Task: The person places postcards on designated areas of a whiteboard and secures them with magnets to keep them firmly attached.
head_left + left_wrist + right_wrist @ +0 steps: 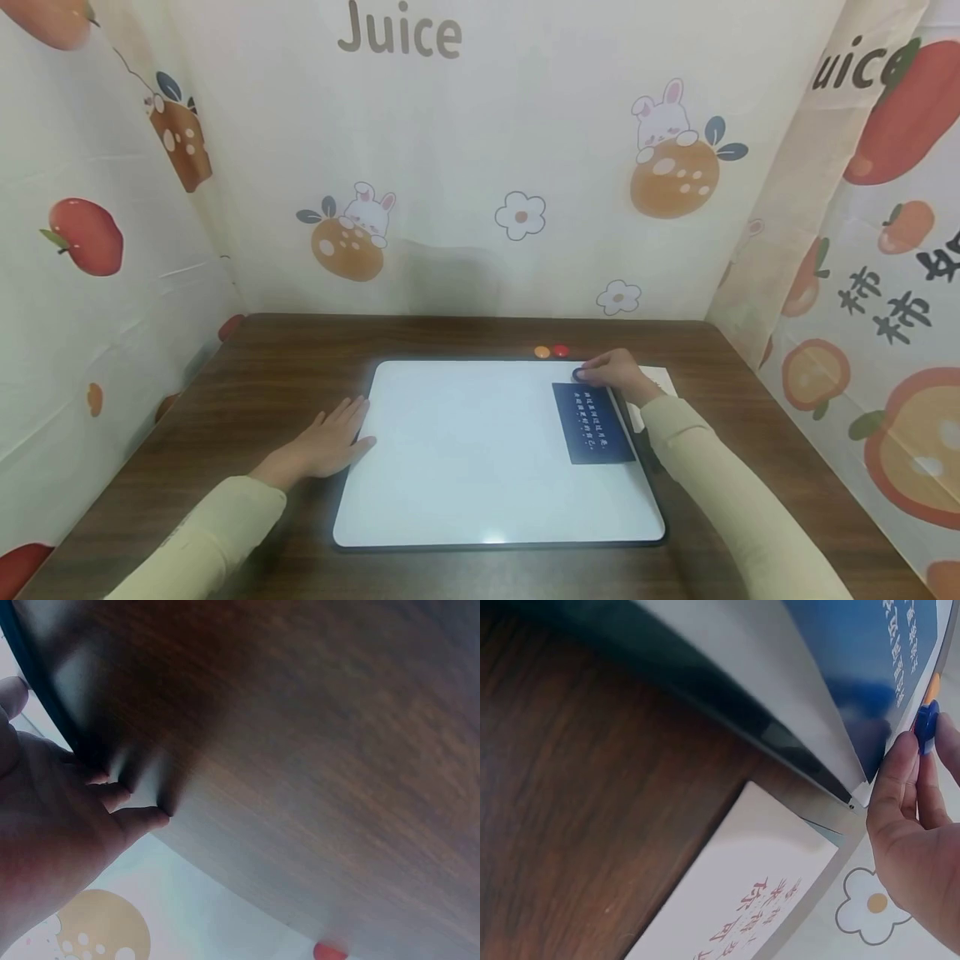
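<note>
Head view: white board (480, 450) with a dark rim lies flat on the brown table (262, 367). Left hand (330, 442) rests flat, fingers straight, on the table at the board's left edge, thumb touching the rim. Right hand (615, 375) is at the board's far right corner, fingertips pinching a small blue magnet (580, 375) at the top of a dark blue card (592, 423). The card lies on the board's right side; its white print is too small to read. An orange magnet (542, 352) and a red magnet (560, 351) sit on the table just beyond the board's far edge. A white paper (660, 385) is mostly hidden behind the right wrist.

Left wrist view: blurred; palm and three fingertips (142, 817) lie against the table beside the board's dark rim. The rest of the hand is cut off.

Right wrist view: fingers (896, 780) grip the blue magnet against the card's edge, probably thumb and forefinger. The white paper shows red characters, cut off at the bottom.
</note>
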Demonstrator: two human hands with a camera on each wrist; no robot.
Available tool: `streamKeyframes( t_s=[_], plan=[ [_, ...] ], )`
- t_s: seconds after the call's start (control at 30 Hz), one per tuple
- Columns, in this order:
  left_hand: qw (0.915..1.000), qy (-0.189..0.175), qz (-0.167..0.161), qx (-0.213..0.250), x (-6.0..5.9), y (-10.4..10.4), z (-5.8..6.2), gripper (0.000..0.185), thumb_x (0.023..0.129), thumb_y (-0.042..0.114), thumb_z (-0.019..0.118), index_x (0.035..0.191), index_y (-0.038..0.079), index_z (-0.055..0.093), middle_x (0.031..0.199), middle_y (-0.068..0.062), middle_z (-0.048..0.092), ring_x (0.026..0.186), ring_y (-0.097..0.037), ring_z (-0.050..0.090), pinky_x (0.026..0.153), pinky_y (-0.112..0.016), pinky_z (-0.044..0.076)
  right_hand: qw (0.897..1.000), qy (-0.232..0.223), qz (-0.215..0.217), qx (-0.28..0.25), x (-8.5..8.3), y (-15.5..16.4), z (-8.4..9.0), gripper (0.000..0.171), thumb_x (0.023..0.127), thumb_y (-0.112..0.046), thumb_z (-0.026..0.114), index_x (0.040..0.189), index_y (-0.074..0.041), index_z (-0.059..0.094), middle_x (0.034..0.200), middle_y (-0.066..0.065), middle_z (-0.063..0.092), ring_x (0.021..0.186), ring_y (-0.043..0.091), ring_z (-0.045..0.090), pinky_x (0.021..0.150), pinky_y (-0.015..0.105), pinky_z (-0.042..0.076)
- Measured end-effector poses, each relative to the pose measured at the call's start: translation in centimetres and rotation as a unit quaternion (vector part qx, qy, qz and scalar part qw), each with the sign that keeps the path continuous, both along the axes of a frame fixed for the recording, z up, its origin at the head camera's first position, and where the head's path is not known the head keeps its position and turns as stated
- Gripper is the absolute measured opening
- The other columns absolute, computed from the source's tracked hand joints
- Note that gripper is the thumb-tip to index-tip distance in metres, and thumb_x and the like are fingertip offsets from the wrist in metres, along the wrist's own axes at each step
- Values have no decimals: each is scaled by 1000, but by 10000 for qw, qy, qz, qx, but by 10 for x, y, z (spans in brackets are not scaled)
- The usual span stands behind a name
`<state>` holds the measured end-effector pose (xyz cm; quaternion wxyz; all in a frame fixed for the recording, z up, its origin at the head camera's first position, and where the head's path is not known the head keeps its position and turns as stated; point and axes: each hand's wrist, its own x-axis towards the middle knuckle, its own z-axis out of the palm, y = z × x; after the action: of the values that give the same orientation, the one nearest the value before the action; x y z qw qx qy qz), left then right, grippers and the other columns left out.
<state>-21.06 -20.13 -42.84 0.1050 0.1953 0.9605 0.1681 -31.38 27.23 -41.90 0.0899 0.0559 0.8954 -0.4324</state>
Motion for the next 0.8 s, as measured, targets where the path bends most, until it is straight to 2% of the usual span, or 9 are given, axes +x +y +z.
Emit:
streamKeyframes(
  t_s=[0.33, 0.8],
  plan=[
    [9999, 37, -97, 119, -1, -4, -3, 76, 99, 45, 41, 147, -9, 19, 153, -29, 14, 140, -48, 8, 106, -67, 7, 9998, 48, 137, 167, 2, -2, 0, 34, 83, -18, 74, 109, 3, 68, 98, 16, 69, 89, 28, 67, 85, 46, 51],
    [10000, 21, 13, 38, 2, 0, 0, 70, 100, 37, 45, 147, -8, 20, 153, -28, 16, 140, -47, 10, 107, -67, 10, 9971, 266, 225, 683, 9, -13, 8, 32, 83, -13, 73, 109, 6, 68, 96, 17, 69, 84, 28, 66, 84, 48, 52]
  ],
)
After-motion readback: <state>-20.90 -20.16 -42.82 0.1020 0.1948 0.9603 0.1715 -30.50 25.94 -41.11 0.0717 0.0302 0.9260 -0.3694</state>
